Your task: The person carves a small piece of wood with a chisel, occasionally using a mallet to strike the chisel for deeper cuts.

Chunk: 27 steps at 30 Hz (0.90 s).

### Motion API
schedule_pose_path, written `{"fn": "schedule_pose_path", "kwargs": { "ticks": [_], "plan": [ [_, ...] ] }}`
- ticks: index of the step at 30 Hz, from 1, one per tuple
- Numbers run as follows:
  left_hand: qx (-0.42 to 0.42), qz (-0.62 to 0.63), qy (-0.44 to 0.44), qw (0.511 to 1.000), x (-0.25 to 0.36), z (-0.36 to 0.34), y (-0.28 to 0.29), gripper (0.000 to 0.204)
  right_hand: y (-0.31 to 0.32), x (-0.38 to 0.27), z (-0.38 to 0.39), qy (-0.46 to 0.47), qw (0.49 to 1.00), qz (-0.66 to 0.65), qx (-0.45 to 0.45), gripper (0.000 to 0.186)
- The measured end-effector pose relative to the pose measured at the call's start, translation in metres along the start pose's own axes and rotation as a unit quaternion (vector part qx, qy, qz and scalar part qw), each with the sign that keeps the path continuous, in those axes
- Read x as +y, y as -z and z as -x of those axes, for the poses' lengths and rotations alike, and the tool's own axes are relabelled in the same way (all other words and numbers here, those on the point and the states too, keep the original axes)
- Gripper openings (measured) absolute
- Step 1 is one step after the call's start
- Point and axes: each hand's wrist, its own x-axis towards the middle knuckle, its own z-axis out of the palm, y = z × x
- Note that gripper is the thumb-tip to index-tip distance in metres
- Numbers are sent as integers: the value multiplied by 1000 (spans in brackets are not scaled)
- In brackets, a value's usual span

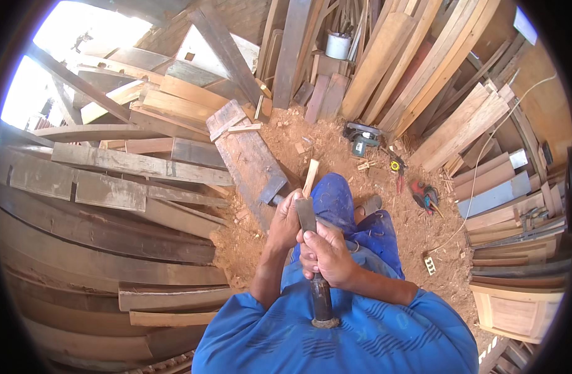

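Note:
In front of my chest, my right hand is wrapped round a chisel, just above its dark round handle. The broad, flat metal blade points away from me, and the handle's butt lies over my blue shirt. My left hand is closed round a short, pale strip of wood that sticks up past the fingers. The chisel's blade lies right beside that hand and strip; whether they touch I cannot tell. Just left of my left hand, a tool with a dark flat metal head rests on a worn plank.
Stacked boards fill the left side, and tall planks lean at the back. On the shavings-covered floor are a green power saw, a yellow tape measure, a red-and-black tool and a white socket strip with a cord.

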Motion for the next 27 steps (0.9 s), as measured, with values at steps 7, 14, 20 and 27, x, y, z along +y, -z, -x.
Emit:
{"fn": "schedule_pose_path", "kwargs": {
  "ticks": [7,14,20,27],
  "plan": [
    [37,-32,-40,998,2,18,-3,35,-1,-2,1,-21,1000,12,-4,20],
    [-122,-81,65,987,-25,72,-18,34,-1,-29,30,186,982,29,5,21],
    [-55,164,30,984,-34,32,27,29,27,-18,7,44,995,-68,61,16],
    [-94,212,-51,971,-13,-11,4,10,11,-14,-3,74,996,-52,7,16]
  ]
}}
